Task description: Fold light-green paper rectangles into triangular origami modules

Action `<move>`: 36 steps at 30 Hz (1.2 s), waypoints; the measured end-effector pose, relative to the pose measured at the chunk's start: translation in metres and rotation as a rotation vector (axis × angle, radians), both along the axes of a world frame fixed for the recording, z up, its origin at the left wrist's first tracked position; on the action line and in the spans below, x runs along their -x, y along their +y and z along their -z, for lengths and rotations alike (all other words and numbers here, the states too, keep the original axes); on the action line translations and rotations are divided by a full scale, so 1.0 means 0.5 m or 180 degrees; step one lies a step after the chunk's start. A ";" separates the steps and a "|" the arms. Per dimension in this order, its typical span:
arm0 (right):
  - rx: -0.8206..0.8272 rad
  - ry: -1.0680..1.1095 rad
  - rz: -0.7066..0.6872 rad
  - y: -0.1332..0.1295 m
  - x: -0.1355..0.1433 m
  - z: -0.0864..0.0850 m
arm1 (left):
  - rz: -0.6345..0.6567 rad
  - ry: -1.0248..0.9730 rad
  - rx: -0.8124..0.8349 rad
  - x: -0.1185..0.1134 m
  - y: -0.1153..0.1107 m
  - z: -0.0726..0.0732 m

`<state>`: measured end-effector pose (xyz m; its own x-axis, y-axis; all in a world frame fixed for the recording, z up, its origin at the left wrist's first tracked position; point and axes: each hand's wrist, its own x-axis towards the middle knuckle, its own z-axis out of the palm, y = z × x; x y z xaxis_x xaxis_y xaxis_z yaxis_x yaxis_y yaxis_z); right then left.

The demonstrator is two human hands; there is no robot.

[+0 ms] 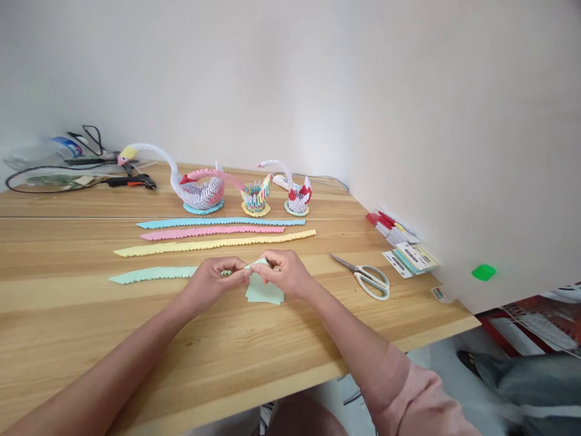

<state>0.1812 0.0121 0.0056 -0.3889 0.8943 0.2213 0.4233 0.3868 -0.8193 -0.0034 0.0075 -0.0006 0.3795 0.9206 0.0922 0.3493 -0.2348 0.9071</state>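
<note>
Pale-green paper piece (260, 262) pinched b/w fingertips of L hand (218, 277) & R hand (287, 272), just above flat pale-green paper stack (265, 293) on wooden tabletop (190, 357); shape mostly hidden by fingers. Pale-green pleated paper strip (154, 275) partly blocked by L hand. Clear plastic bottle (39, 152), far L: contents unclear.

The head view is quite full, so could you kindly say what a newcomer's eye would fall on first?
Probably the three folded-paper swans toward the back of the wooden table, the largest swan leftmost. Before them lie a blue strip, pink strip and yellow strip, roughly parallel. Nearer, the left hand and right hand pinch pale-green paper.
</note>
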 end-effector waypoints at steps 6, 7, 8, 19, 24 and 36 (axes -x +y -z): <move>0.0439 0.0392 -0.0035 0.004 0.000 0.003 | -0.0015 0.0100 -0.0268 -0.005 -0.002 -0.004; 0.0603 0.0568 -0.0050 0.007 -0.002 0.004 | -0.0056 0.0177 -0.0427 -0.004 -0.001 -0.004; 0.0746 0.0757 -0.0069 0.009 -0.003 0.005 | -0.0139 0.0279 -0.0676 -0.001 0.000 -0.004; 0.1438 0.1302 -0.0419 0.011 -0.003 0.006 | 0.0128 0.1254 -0.3406 0.006 0.000 -0.015; 0.1281 0.1139 -0.0535 0.012 -0.007 0.006 | 0.0162 0.1327 -0.3553 0.002 -0.002 -0.018; 0.0120 0.0057 -0.0374 0.003 -0.014 -0.015 | 0.0162 0.1788 -0.3388 -0.007 -0.004 -0.019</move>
<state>0.1883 0.0134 0.0130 -0.4879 0.8505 0.1964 0.3620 0.4018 -0.8411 -0.0001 0.0056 0.0090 0.6438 0.4663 0.6066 0.6020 -0.7981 -0.0254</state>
